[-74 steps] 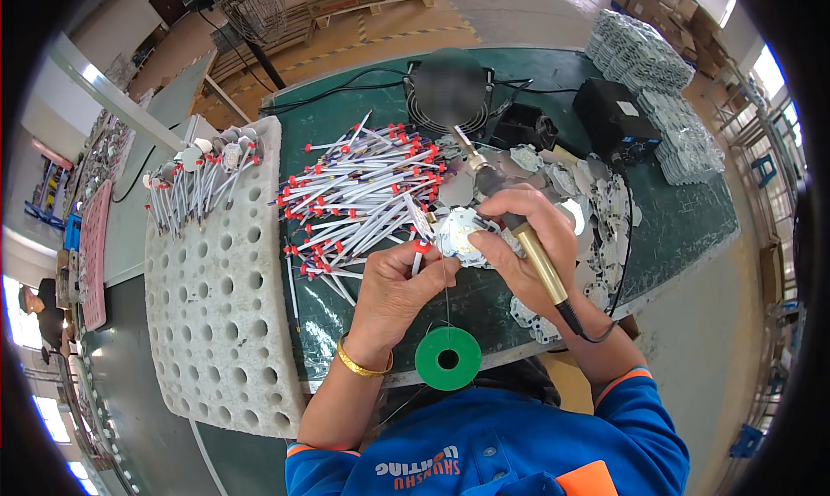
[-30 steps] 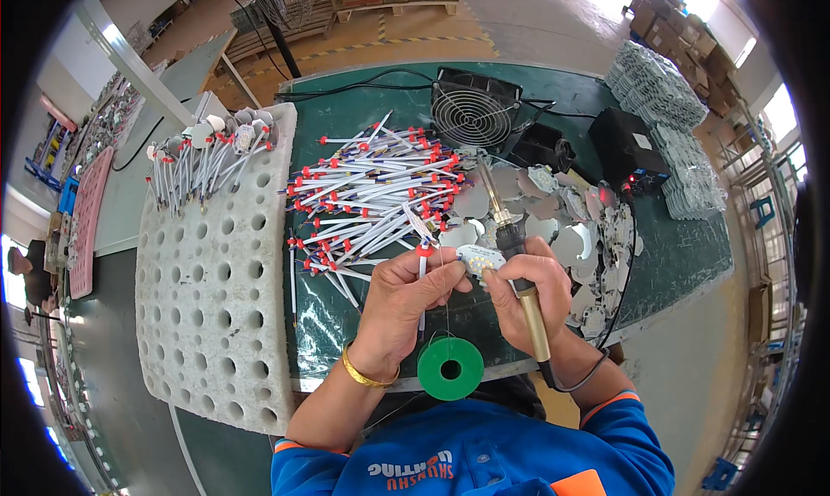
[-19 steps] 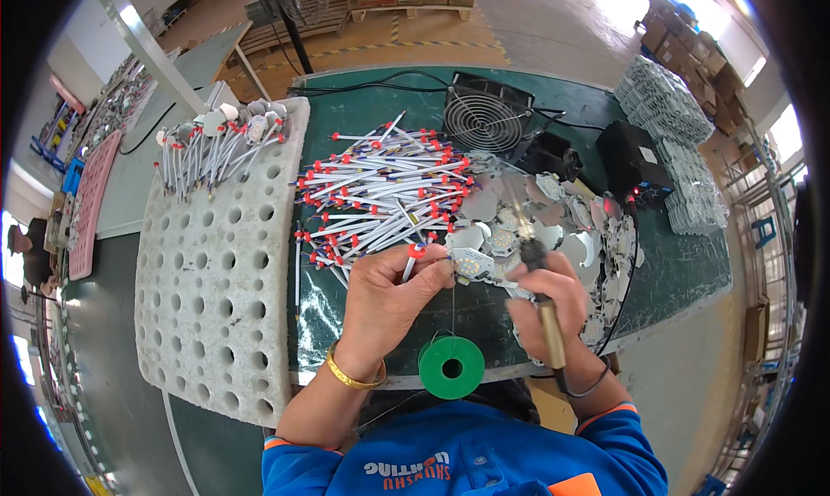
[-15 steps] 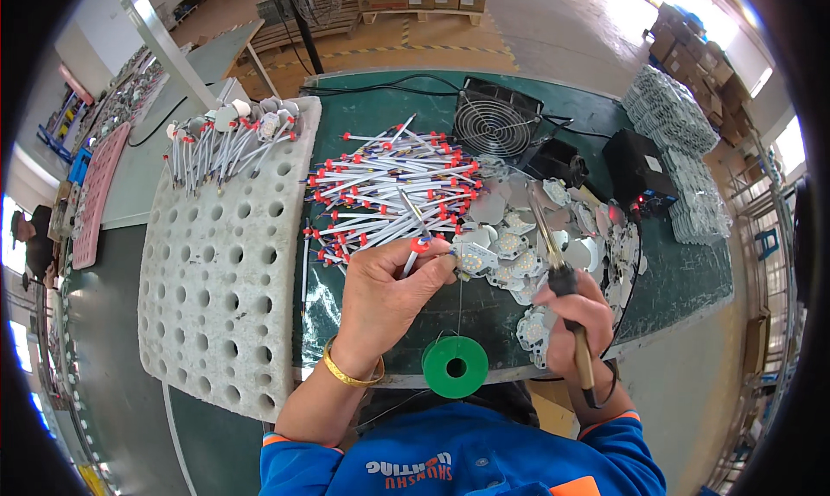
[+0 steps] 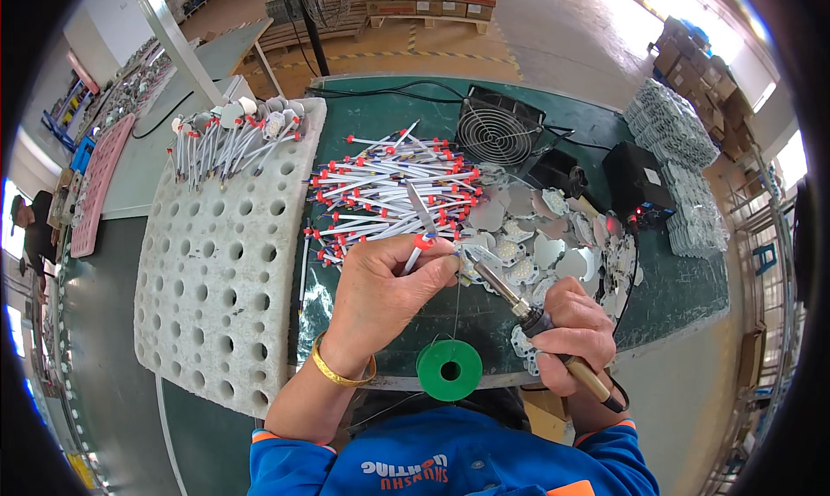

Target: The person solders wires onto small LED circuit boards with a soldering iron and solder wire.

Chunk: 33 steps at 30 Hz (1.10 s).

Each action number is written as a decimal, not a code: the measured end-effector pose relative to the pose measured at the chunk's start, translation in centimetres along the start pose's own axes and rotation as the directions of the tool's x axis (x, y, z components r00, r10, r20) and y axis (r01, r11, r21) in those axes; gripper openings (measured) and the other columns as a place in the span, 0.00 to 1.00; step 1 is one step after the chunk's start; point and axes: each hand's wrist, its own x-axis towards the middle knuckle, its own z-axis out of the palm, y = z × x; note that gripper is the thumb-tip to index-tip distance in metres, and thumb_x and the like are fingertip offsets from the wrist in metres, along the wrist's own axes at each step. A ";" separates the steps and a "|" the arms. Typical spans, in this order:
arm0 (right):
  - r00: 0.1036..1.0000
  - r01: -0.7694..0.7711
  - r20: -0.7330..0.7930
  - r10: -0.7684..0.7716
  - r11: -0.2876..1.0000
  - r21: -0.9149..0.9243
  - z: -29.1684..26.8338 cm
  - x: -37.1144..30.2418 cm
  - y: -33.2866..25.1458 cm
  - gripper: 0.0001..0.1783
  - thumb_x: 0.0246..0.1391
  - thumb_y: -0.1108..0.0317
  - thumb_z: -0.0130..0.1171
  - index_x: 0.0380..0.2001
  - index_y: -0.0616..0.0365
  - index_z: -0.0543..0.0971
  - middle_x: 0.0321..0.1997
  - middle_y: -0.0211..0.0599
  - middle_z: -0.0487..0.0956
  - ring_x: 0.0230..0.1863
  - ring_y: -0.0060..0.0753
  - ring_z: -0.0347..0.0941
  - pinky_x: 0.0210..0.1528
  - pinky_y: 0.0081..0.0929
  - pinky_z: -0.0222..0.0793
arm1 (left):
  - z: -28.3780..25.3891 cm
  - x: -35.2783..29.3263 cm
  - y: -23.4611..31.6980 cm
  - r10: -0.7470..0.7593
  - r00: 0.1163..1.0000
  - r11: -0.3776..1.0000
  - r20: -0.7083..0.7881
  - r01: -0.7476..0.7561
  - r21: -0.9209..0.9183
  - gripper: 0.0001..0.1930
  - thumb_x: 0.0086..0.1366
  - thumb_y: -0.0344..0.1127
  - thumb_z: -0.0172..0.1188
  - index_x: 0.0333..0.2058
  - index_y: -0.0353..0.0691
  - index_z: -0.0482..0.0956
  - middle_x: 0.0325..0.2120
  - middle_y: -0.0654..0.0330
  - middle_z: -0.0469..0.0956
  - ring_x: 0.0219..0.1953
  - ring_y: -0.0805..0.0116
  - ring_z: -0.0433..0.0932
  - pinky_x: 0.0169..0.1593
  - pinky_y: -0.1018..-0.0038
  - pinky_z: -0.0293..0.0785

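Observation:
My left hand (image 5: 389,280) is closed on a white sleeved wire (image 5: 413,258) with a red collar. A slim pointed metal tool (image 5: 419,207) sticks out beyond the same fingers. My right hand (image 5: 575,336) grips a soldering iron (image 5: 538,321) by its handle, its tip pointing at the left fingertips over a small LED board (image 5: 481,254). Whether tip and board touch cannot be made out. Thin solder wire (image 5: 457,310) runs from a green spool (image 5: 473,368) at the table's near edge up to my left fingertips.
Many white sleeved wires (image 5: 380,181) lie heaped behind my left hand. Loose LED boards (image 5: 549,250) spread to the right. A perforated foam board (image 5: 216,271) stands left, with finished-looking pieces (image 5: 233,142). Behind are a fan (image 5: 497,129), a black power box (image 5: 638,181) and bagged boards (image 5: 670,120).
My right hand has lowered and swung the soldering iron leftward, bringing its tip from over the loose boards to the left fingertips. My left hand keeps its hold nearly in place.

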 end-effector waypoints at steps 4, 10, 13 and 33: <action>1.000 0.010 0.028 -0.009 0.999 -0.051 0.1 0.3 0.1 0.18 0.23 0.79 0.55 0.27 0.53 0.78 0.16 0.26 0.65 0.16 0.28 0.62 0.27 0.27 0.61 | -0.2 0.1 -0.2 0.022 1.000 1.000 0.012 -0.022 0.018 0.08 0.56 0.29 0.63 0.34 0.33 0.80 0.22 0.60 0.80 0.24 0.81 0.74 0.26 0.85 0.67; 0.999 0.032 0.045 -0.028 0.995 -0.096 0.2 0.3 0.3 0.19 0.22 0.80 0.55 0.26 0.53 0.78 0.15 0.25 0.64 0.15 0.27 0.62 0.26 0.26 0.61 | -0.2 0.1 -0.2 0.029 0.999 0.999 0.023 -0.030 0.017 0.08 0.56 0.29 0.62 0.35 0.33 0.80 0.22 0.60 0.80 0.24 0.82 0.74 0.26 0.86 0.67; 0.999 0.029 0.044 -0.024 0.994 -0.106 0.2 0.4 0.4 0.19 0.22 0.81 0.55 0.26 0.53 0.78 0.16 0.25 0.64 0.15 0.27 0.62 0.26 0.26 0.61 | -0.2 0.2 -0.5 0.051 0.998 0.998 0.026 -0.051 0.022 0.08 0.57 0.29 0.62 0.35 0.33 0.80 0.22 0.61 0.80 0.23 0.82 0.73 0.26 0.86 0.66; 0.999 0.032 -0.017 -0.034 0.995 -0.097 0.5 -0.1 1.6 0.17 0.22 0.82 0.54 0.24 0.56 0.78 0.15 0.27 0.65 0.15 0.29 0.62 0.25 0.26 0.58 | 0.0 0.7 -1.7 -0.087 0.996 0.990 0.000 0.087 -0.113 0.10 0.56 0.32 0.62 0.34 0.31 0.80 0.21 0.60 0.79 0.24 0.81 0.74 0.27 0.84 0.68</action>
